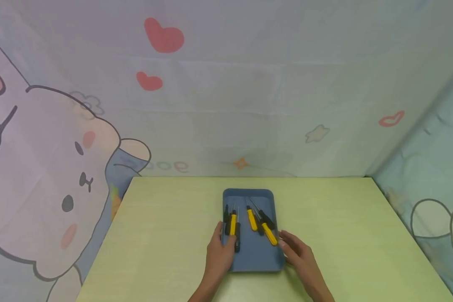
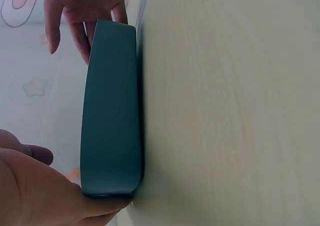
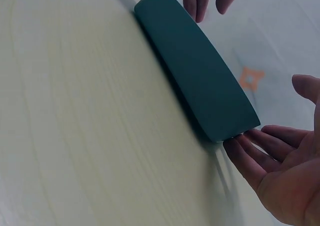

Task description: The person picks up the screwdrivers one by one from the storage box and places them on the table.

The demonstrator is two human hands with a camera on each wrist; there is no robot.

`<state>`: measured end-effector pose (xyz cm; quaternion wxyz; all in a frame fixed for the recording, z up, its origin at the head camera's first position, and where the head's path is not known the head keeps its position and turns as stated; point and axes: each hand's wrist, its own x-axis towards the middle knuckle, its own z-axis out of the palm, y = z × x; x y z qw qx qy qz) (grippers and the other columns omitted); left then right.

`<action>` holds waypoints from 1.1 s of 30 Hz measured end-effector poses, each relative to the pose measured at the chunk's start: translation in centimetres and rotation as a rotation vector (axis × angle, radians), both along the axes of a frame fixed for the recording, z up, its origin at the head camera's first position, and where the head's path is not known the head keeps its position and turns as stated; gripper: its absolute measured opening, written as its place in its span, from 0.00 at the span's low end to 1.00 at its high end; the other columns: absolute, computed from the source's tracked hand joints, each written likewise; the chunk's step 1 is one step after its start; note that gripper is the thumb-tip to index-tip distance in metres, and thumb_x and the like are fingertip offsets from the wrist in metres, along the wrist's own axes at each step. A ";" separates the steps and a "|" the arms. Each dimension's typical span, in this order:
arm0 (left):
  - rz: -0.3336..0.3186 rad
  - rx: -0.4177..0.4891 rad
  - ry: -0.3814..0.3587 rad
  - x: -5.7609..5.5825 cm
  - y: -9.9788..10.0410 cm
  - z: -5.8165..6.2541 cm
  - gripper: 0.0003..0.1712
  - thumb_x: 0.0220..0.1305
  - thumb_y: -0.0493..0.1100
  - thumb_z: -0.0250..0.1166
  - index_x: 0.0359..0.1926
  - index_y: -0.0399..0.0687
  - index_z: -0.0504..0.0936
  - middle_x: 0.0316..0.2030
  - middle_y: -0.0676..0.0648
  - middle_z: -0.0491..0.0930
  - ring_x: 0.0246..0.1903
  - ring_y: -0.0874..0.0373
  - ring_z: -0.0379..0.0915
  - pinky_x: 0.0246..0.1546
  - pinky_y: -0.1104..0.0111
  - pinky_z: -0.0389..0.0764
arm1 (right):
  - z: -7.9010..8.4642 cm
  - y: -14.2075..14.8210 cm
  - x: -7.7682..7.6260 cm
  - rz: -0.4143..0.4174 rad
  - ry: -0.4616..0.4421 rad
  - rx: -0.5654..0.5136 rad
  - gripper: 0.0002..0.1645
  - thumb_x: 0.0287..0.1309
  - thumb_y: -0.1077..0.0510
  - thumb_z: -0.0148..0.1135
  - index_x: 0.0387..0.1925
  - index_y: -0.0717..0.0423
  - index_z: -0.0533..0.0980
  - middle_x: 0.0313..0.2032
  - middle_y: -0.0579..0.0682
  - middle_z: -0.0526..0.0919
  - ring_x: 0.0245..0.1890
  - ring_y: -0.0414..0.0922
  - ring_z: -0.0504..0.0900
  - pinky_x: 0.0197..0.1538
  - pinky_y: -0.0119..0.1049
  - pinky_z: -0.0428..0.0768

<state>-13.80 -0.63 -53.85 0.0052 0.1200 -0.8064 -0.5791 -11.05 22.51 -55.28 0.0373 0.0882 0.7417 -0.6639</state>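
Left bare hand and right bare hand, lower centre of frame, rest uncurled fingers against opposite walls of the blue-grey rectangular plastic-looking tray between them, probably steadying it so the slim yellow- and black-handled screwdrivers stay contained.

Counted in the head view: one blue tray, one pale worktop, and one left grip and one right grip, making two hands in all. Three yellow-handled screwdrivers share the tray with at least four dark-handled screwdrivers, their overlap blurring an exact tally. Among the printed figures are three red hearts, two solid and one outlined, plus two stars and one cartoon animal face.
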 end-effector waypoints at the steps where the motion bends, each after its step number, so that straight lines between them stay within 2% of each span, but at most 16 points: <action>1: -0.002 -0.003 0.003 0.0 0.0 0.0 0.39 0.72 0.46 0.62 0.79 0.36 0.64 0.75 0.32 0.68 0.75 0.33 0.60 0.74 0.39 0.63 | 0.0 0.0 0.0 -0.002 -0.003 0.005 0.35 0.76 0.47 0.62 0.75 0.61 0.70 0.71 0.63 0.75 0.70 0.60 0.75 0.61 0.55 0.84; 10: 0.000 0.000 -0.010 0.2 0.3 -0.2 0.40 0.72 0.45 0.64 0.79 0.36 0.63 0.76 0.32 0.66 0.76 0.33 0.59 0.75 0.39 0.62 | -0.5 0.3 0.1 -0.022 -0.047 0.037 0.37 0.76 0.44 0.62 0.75 0.62 0.69 0.72 0.63 0.74 0.70 0.60 0.75 0.61 0.54 0.85; 17: -0.054 -0.003 -0.038 0.3 -0.2 0.0 0.44 0.72 0.47 0.64 0.81 0.33 0.58 0.78 0.30 0.60 0.78 0.31 0.54 0.76 0.37 0.57 | -1.1 0.3 -0.1 -0.041 -0.039 0.047 0.35 0.76 0.46 0.63 0.74 0.61 0.71 0.70 0.63 0.76 0.69 0.60 0.77 0.59 0.53 0.86; 24: -0.120 -0.019 0.019 -0.3 -1.7 -1.2 0.42 0.74 0.44 0.64 0.80 0.32 0.59 0.76 0.31 0.65 0.73 0.31 0.64 0.70 0.40 0.71 | -0.5 1.1 -0.9 0.017 0.049 0.078 0.31 0.75 0.50 0.65 0.71 0.62 0.74 0.65 0.62 0.80 0.61 0.57 0.83 0.49 0.45 0.90; 27: -0.155 0.003 0.035 -0.7 -2.5 -1.9 0.40 0.75 0.42 0.63 0.80 0.32 0.59 0.75 0.32 0.66 0.73 0.34 0.65 0.69 0.43 0.74 | -0.3 1.3 -1.6 0.053 0.093 0.151 0.32 0.73 0.50 0.67 0.71 0.60 0.73 0.66 0.60 0.80 0.60 0.56 0.83 0.47 0.43 0.90; 33: -0.181 0.085 0.032 -1.1 -3.3 -2.4 0.38 0.76 0.40 0.60 0.80 0.34 0.59 0.76 0.33 0.65 0.75 0.35 0.62 0.72 0.46 0.72 | 0.0 1.1 -3.2 0.114 0.228 0.365 0.34 0.71 0.47 0.70 0.72 0.54 0.74 0.68 0.55 0.78 0.64 0.57 0.80 0.55 0.49 0.88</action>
